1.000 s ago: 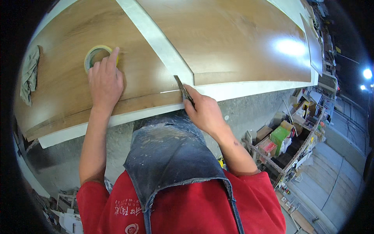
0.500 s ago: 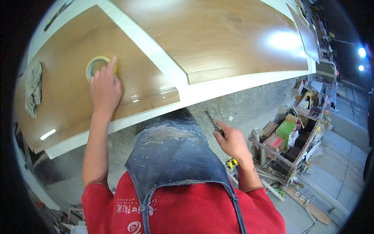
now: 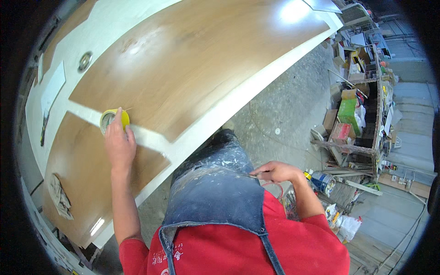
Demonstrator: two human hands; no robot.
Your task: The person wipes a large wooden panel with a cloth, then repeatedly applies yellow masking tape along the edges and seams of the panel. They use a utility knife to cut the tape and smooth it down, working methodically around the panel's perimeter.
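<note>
My left hand [image 3: 120, 145] is closed on a roll of yellow tape [image 3: 124, 118], with the fingers over its near side. The roll is above the pale strip between a large brown wood-look panel [image 3: 197, 59] and a smaller one [image 3: 87, 165]. At my waist, right against the dark apron [image 3: 215, 197], my right hand [image 3: 278, 172] grips a knife [image 3: 254, 174]. Most of the knife is hidden by my fingers. A crumpled grey rag [image 3: 60, 198] lies on the smaller panel.
The panels rest on a white worktop [image 3: 270, 68]. A dark slim tool [image 3: 44, 130] and a round metal piece [image 3: 85, 61] lie at its far left. To the right stand a rack with boxes, including a green box [image 3: 347, 112], and a bucket [image 3: 324, 182] on the floor.
My left hand has moved with the tape roll from the smaller panel to the gap between panels. My right hand has drawn the knife back to my apron. The view has shifted.
</note>
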